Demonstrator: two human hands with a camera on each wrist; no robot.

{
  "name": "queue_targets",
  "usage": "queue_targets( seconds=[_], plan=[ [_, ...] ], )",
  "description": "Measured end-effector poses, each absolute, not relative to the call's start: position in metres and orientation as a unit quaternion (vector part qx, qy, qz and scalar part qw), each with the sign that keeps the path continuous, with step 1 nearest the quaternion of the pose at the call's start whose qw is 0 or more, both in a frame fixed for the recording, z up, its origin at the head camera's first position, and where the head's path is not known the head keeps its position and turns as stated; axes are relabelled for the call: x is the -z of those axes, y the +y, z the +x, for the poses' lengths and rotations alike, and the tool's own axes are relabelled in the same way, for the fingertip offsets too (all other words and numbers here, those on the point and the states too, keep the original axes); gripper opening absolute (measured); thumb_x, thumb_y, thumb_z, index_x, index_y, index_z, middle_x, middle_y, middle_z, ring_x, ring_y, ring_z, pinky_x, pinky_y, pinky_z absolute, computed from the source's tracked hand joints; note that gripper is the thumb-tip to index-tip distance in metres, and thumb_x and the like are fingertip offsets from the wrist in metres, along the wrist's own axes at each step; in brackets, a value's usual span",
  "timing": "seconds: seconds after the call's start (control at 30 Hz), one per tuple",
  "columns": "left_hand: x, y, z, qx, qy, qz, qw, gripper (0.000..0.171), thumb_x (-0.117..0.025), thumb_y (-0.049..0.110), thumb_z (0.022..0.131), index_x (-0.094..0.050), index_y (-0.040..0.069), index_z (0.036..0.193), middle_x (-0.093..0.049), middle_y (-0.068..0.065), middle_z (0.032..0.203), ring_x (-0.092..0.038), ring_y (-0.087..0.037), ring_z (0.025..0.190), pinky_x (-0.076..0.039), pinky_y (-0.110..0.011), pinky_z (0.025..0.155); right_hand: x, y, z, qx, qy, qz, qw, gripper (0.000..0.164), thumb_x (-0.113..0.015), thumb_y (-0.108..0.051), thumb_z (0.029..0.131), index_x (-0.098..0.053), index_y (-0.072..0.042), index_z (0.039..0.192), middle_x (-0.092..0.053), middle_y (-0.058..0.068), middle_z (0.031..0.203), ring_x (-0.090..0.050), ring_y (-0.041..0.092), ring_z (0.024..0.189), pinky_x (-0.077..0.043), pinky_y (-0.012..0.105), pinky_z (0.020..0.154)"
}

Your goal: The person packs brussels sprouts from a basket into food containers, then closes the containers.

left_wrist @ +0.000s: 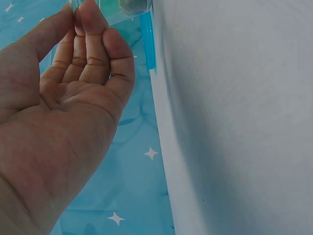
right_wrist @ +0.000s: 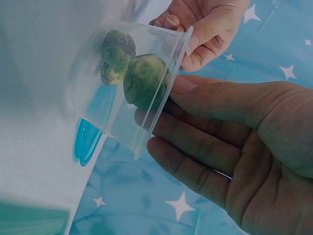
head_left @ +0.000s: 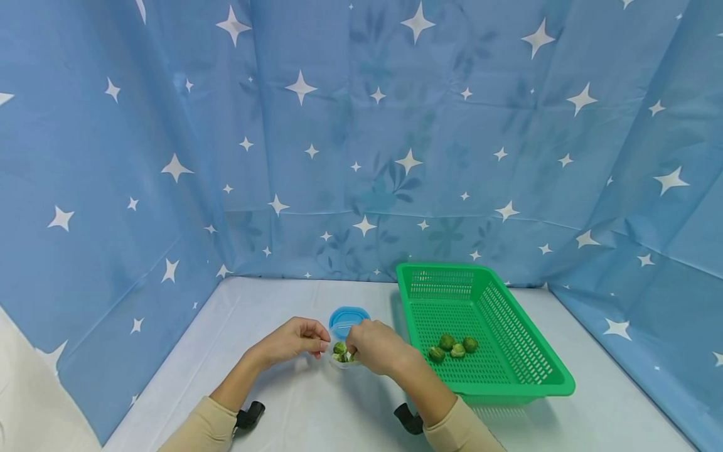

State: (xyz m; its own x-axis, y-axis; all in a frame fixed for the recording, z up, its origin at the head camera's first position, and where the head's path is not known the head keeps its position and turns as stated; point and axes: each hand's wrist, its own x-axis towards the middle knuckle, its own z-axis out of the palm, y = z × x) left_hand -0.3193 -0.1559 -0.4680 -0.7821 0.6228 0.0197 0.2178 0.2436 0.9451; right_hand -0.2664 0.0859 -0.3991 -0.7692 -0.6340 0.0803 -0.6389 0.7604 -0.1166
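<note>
A clear plastic cup (right_wrist: 122,120) stands on the white table with several Brussels sprouts (right_wrist: 117,49) inside. From its left side my left hand (head_left: 294,342) pinches the cup's rim between thumb and fingertips; the left wrist view shows that palm (left_wrist: 73,112) facing the camera. My right hand (head_left: 380,345) reaches over the opposite rim. In the right wrist view its thumb and fingers (right_wrist: 205,100) grip a larger Brussels sprout (right_wrist: 144,81) within the cup's mouth. Seen from the head, the right hand covers part of the cup.
Just behind the cup lies a blue-rimmed lid (head_left: 347,312). To the right, a green slotted basket (head_left: 519,390) holds several more Brussels sprouts (head_left: 447,342) near its front left. A blue star-patterned curtain (head_left: 361,157) borders the table at the back and sides.
</note>
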Motion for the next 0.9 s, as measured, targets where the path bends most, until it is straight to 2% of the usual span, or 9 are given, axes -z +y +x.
queue_targets(
  seconds=[0.13, 0.27, 0.37, 0.53, 0.6, 0.73, 0.9],
  plan=[
    [0.4686, -0.1561, -0.319, -0.549, 0.767, 0.278, 0.181, 0.031, -0.067, 0.019, 0.103, -0.066, -0.008, 0.119, -0.067, -0.032, 0.104, -0.068, -0.02, 0.087, -0.059, -0.044, 0.085, 0.3997, 0.0858, -0.2661, -0.062, -0.938, 0.339, 0.022, 0.027, -0.07, 0.003, 0.093, -0.07, -0.011, 0.07, -0.031, -0.01, 0.058, -0.028, 0.006, 0.056, -0.026, 0.02, 0.05],
    [0.4687, -0.1562, -0.3191, -0.55, 0.767, 0.278, 0.18, 0.031, -0.068, 0.02, 0.103, -0.067, -0.008, 0.118, -0.067, -0.032, 0.103, -0.068, -0.021, 0.087, -0.059, -0.044, 0.084, 0.3994, 0.0859, -0.266, -0.056, -0.939, 0.339, 0.027, 0.042, -0.068, 0.005, 0.093, -0.051, -0.017, 0.061, -0.021, -0.009, 0.06, -0.019, 0.007, 0.057, -0.019, 0.022, 0.051],
    [0.4686, -0.1561, -0.3194, -0.551, 0.766, 0.277, 0.181, 0.032, -0.068, 0.02, 0.103, -0.066, -0.008, 0.118, -0.067, -0.031, 0.103, -0.068, -0.021, 0.087, -0.059, -0.045, 0.085, 0.3988, 0.0858, -0.2656, -0.056, -0.939, 0.337, 0.028, 0.044, -0.067, 0.006, 0.093, -0.049, -0.017, 0.061, -0.019, -0.008, 0.061, -0.018, 0.008, 0.058, -0.018, 0.023, 0.051],
    [0.4677, -0.1561, -0.3194, -0.553, 0.764, 0.276, 0.184, 0.032, -0.068, 0.019, 0.103, -0.066, -0.009, 0.119, -0.069, -0.029, 0.103, -0.069, -0.02, 0.086, -0.059, -0.044, 0.084, 0.3981, 0.0857, -0.2641, -0.055, -0.941, 0.334, 0.029, 0.024, -0.072, 0.001, 0.094, -0.072, -0.012, 0.073, -0.036, -0.011, 0.059, -0.03, 0.006, 0.057, -0.028, 0.02, 0.051],
    [0.4674, -0.156, -0.3192, -0.556, 0.762, 0.275, 0.186, 0.033, -0.068, 0.019, 0.103, -0.066, -0.009, 0.119, -0.068, -0.029, 0.103, -0.069, -0.02, 0.086, -0.059, -0.043, 0.084, 0.3978, 0.0856, -0.2639, -0.053, -0.941, 0.333, 0.03, 0.021, -0.073, -0.001, 0.094, -0.074, -0.012, 0.076, -0.038, -0.011, 0.06, -0.031, 0.005, 0.057, -0.03, 0.02, 0.051],
    [0.4665, -0.1559, -0.3186, -0.56, 0.759, 0.272, 0.191, 0.033, -0.068, 0.019, 0.103, -0.065, -0.01, 0.119, -0.067, -0.033, 0.104, -0.069, -0.02, 0.086, -0.059, -0.044, 0.083, 0.3977, 0.0854, -0.2642, -0.049, -0.941, 0.332, 0.03, 0.024, -0.074, -0.003, 0.094, -0.07, -0.012, 0.072, -0.037, -0.01, 0.059, -0.03, 0.006, 0.057, -0.027, 0.021, 0.051],
    [0.4658, -0.1557, -0.3182, -0.56, 0.76, 0.269, 0.192, 0.033, -0.068, 0.019, 0.103, -0.065, -0.01, 0.119, -0.067, -0.034, 0.104, -0.069, -0.021, 0.086, -0.059, -0.045, 0.085, 0.3967, 0.0848, -0.2643, -0.039, -0.943, 0.33, 0.032, 0.007, -0.08, -0.01, 0.091, -0.079, -0.013, 0.085, -0.066, -0.009, 0.072, -0.054, 0.004, 0.063, -0.047, 0.02, 0.058]
  ],
)
